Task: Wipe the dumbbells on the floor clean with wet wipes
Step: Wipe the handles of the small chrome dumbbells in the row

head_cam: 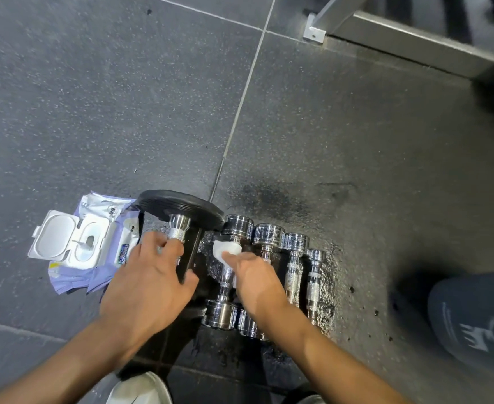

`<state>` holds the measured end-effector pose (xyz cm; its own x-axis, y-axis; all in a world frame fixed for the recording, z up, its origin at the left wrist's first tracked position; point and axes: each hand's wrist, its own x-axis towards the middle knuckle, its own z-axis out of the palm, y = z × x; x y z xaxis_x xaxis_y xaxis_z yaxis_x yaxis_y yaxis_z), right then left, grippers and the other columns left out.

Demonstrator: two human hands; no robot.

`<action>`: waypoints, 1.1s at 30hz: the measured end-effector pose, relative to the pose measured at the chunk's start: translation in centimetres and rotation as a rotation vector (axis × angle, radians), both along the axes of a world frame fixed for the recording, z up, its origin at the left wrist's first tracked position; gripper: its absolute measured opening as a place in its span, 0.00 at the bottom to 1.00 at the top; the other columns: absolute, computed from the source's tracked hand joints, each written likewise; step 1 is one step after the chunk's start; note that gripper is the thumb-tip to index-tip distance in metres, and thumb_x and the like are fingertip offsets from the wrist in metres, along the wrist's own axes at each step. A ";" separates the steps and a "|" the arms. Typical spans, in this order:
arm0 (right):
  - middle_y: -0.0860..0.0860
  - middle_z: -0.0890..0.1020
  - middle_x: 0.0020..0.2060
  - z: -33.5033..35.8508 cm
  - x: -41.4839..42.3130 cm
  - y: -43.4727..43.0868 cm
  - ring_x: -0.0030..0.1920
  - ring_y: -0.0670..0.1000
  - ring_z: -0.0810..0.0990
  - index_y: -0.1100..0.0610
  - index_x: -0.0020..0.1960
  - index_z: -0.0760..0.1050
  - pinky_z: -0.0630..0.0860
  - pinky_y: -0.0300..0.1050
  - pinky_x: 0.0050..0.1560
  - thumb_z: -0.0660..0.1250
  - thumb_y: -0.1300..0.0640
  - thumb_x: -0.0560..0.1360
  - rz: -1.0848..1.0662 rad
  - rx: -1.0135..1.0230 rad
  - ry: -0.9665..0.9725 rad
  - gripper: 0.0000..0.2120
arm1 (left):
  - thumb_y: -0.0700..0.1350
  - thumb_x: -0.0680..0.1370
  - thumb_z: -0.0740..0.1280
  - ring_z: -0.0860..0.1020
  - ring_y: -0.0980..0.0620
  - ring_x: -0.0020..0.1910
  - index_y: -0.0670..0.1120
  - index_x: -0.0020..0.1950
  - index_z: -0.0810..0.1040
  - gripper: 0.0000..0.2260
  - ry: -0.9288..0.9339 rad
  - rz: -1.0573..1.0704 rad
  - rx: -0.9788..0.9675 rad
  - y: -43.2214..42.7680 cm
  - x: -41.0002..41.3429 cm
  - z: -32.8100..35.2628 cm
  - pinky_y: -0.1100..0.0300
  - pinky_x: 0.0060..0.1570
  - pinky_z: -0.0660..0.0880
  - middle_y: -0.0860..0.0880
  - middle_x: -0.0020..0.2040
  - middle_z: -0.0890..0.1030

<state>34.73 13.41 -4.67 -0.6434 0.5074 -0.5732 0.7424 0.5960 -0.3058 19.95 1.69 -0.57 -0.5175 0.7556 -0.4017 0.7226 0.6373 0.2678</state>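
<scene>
hands: left hand (149, 275) and right hand (257, 281) bare, forearms bare too | leg: dark blue-grey fabric trouser leg (473, 325), white curved printed lines and a white jagged crown-like graphic | feet: pale grey rounded shoe toe (141, 389); second pale shoe toe (310, 400), mostly cut off

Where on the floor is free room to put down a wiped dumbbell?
Bare floor lies beyond the wipes pack and the black-plate dumbbell, up to the metal frame. Another patch, which looks wet, lies between the smallest chrome dumbbell and the knee. It is crowded around the left hand and the right hand holding a wipe.
</scene>
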 end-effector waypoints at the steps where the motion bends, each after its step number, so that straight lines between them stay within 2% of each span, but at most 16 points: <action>1: 0.61 0.75 0.66 0.2 0.2 -0.6 0.58 0.57 0.80 0.52 0.79 0.59 0.78 0.44 0.51 0.59 0.77 0.73 0.038 0.022 -0.015 0.39 | 0.59 0.77 0.63 0.76 0.45 0.58 0.56 0.63 0.70 0.17 -0.015 0.019 -0.016 0.1 -0.1 0.0 0.49 0.54 0.76 0.51 0.65 0.65; 2: 0.61 0.75 0.67 0.3 0.7 -1.3 0.59 0.57 0.80 0.52 0.80 0.56 0.77 0.43 0.48 0.60 0.75 0.75 0.081 0.049 -0.027 0.39 | 0.58 0.77 0.64 0.76 0.45 0.59 0.56 0.65 0.69 0.17 -0.024 0.026 -0.037 0.1 0.0 0.1 0.49 0.56 0.76 0.50 0.66 0.65; 4: 0.62 0.72 0.70 0.2 1.3 -2.0 0.62 0.57 0.80 0.53 0.82 0.51 0.78 0.44 0.51 0.61 0.72 0.78 0.127 0.047 -0.049 0.39 | 0.58 0.78 0.64 0.78 0.43 0.58 0.57 0.67 0.64 0.19 -0.029 -0.001 -0.081 0.3 0.1 0.3 0.48 0.54 0.75 0.48 0.66 0.67; 5: 0.62 0.73 0.70 -0.1 1.4 -1.8 0.62 0.57 0.79 0.52 0.82 0.54 0.78 0.44 0.51 0.61 0.72 0.78 0.075 0.010 -0.018 0.37 | 0.57 0.79 0.64 0.78 0.42 0.56 0.56 0.67 0.61 0.20 -0.041 -0.012 -0.098 0.3 0.1 0.2 0.48 0.52 0.76 0.46 0.63 0.69; 6: 0.61 0.74 0.68 -0.3 1.4 -1.5 0.61 0.57 0.79 0.50 0.81 0.58 0.77 0.42 0.47 0.60 0.74 0.77 0.035 -0.020 0.011 0.37 | 0.57 0.79 0.64 0.79 0.41 0.53 0.55 0.66 0.59 0.21 -0.065 -0.018 -0.103 0.6 0.1 0.2 0.47 0.51 0.76 0.45 0.61 0.71; 8: 0.60 0.77 0.64 -0.6 1.0 -0.6 0.57 0.58 0.81 0.48 0.80 0.62 0.77 0.41 0.44 0.58 0.80 0.72 -0.023 -0.026 0.025 0.43 | 0.57 0.78 0.67 0.80 0.38 0.50 0.53 0.62 0.54 0.24 -0.127 -0.004 -0.102 1.0 0.2 -0.2 0.45 0.51 0.77 0.41 0.56 0.74; 11: 0.61 0.78 0.60 -0.7 0.9 -0.4 0.52 0.60 0.82 0.49 0.78 0.66 0.82 0.51 0.55 0.55 0.84 0.68 -0.077 -0.066 0.072 0.47 | 0.57 0.78 0.68 0.81 0.34 0.53 0.52 0.59 0.50 0.27 -0.186 0.070 -0.092 1.8 -0.1 -0.8 0.42 0.56 0.76 0.35 0.60 0.76; 14: 0.60 0.77 0.62 -0.6 1.1 -0.5 0.53 0.60 0.81 0.50 0.78 0.67 0.80 0.54 0.58 0.55 0.83 0.69 -0.114 -0.095 0.127 0.44 | 0.56 0.79 0.67 0.82 0.33 0.50 0.45 0.71 0.47 0.34 -0.099 0.069 -0.083 1.4 -0.6 -2.2 0.43 0.52 0.78 0.33 0.59 0.78; 16: 0.61 0.77 0.62 -0.3 1.1 -0.3 0.52 0.61 0.81 0.52 0.79 0.65 0.80 0.56 0.57 0.55 0.82 0.71 -0.128 -0.103 0.150 0.43 | 0.52 0.80 0.64 0.82 0.35 0.42 0.43 0.73 0.50 0.30 -0.071 0.055 -0.037 0.9 -0.7 -2.5 0.45 0.46 0.77 0.36 0.50 0.79; 18: 0.62 0.77 0.61 0.1 0.7 -0.2 0.48 0.59 0.81 0.53 0.79 0.64 0.82 0.54 0.54 0.55 0.83 0.69 -0.107 -0.059 0.156 0.44 | 0.45 0.79 0.64 0.75 0.40 0.29 0.42 0.66 0.57 0.21 -0.004 -0.004 0.039 0.6 -0.8 -2.7 0.48 0.35 0.74 0.45 0.35 0.71; 19: 0.62 0.77 0.61 0.2 0.6 -0.1 0.46 0.58 0.81 0.53 0.79 0.64 0.82 0.53 0.52 0.55 0.83 0.69 -0.098 -0.038 0.155 0.44 | 0.41 0.77 0.64 0.69 0.44 0.26 0.41 0.63 0.59 0.19 0.048 -0.043 0.060 0.5 -0.9 -2.8 0.50 0.31 0.72 0.48 0.31 0.65; 21: 0.62 0.79 0.57 -0.1 0.3 -0.1 0.44 0.57 0.80 0.54 0.79 0.65 0.82 0.52 0.49 0.55 0.82 0.68 -0.081 -0.013 0.151 0.43 | 0.38 0.76 0.62 0.67 0.45 0.25 0.40 0.63 0.60 0.18 0.082 -0.071 0.055 0.4 -1.0 -2.8 0.50 0.30 0.72 0.51 0.30 0.60; 23: 0.62 0.79 0.53 -0.2 0.4 -0.5 0.43 0.59 0.80 0.55 0.78 0.67 0.83 0.53 0.49 0.55 0.82 0.68 -0.065 -0.027 0.142 0.43 | 0.39 0.77 0.60 0.75 0.40 0.30 0.44 0.63 0.57 0.17 0.077 -0.045 0.026 0.5 -1.0 -2.8 0.45 0.36 0.76 0.48 0.33 0.66; 25: 0.62 0.80 0.54 0.0 0.9 -1.6 0.46 0.61 0.82 0.54 0.77 0.68 0.83 0.54 0.51 0.55 0.81 0.68 -0.063 -0.079 0.124 0.42 | 0.40 0.78 0.58 0.79 0.39 0.34 0.45 0.62 0.56 0.16 0.084 -0.042 0.020 0.4 -0.9 -2.9 0.44 0.39 0.78 0.46 0.36 0.70; 29: 0.65 0.78 0.62 0.5 1.5 -2.2 0.54 0.64 0.82 0.53 0.78 0.68 0.82 0.52 0.56 0.57 0.81 0.71 -0.087 -0.170 0.126 0.40 | 0.38 0.75 0.64 0.75 0.39 0.29 0.40 0.59 0.62 0.16 0.124 -0.087 0.006 0.6 -0.9 -3.2 0.45 0.31 0.77 0.44 0.33 0.69; 33: 0.65 0.80 0.59 -0.9 1.1 -0.1 0.50 0.63 0.83 0.51 0.77 0.70 0.82 0.50 0.54 0.56 0.83 0.68 -0.106 -0.111 0.159 0.44 | 0.40 0.75 0.66 0.70 0.42 0.30 0.38 0.58 0.63 0.16 0.144 -0.095 -0.006 0.9 -0.4 -2.5 0.49 0.31 0.72 0.43 0.34 0.69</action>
